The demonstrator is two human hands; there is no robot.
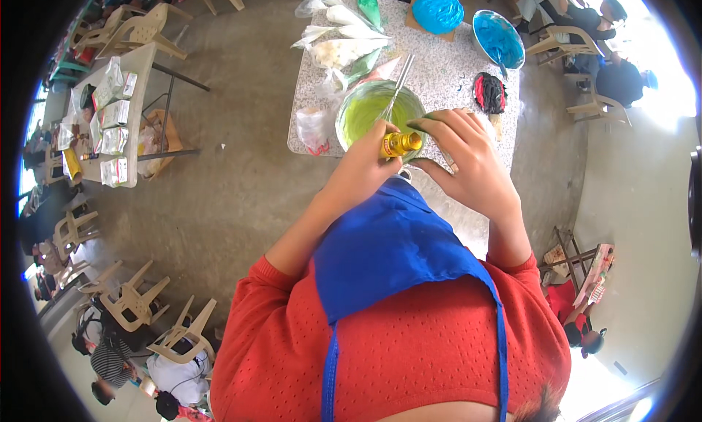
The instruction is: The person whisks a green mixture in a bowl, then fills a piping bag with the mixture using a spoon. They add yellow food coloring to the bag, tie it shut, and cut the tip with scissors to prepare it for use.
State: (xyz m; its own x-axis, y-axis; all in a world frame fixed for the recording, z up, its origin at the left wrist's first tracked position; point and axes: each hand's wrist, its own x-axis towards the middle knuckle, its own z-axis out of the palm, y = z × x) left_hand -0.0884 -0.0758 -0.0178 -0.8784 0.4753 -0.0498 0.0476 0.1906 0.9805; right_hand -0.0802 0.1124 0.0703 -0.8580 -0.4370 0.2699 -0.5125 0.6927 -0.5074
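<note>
The left hand (pixel 368 159) is closed around a small yellow bottle (pixel 395 145) at the near side of the bowl (pixel 344 115) on the worktop (pixel 446 65). The right hand (pixel 472 155) curves beside it, thumb and fingers parted, seemingly holding nothing.

Whisk (pixel 398 86) juts from bowl (pixel 341 122); gap along bowl's right side.

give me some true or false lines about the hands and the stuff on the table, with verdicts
1. The left hand holds a yellow bottle. True.
2. The right hand holds the whisk. False: the right hand is apart from it; the whisk leans in the green-mixture bowl.
3. White piping bags lie on the table. True.
4. The blue-mixture bowl stands left of the white piping bags. False: it is right of them.
</note>
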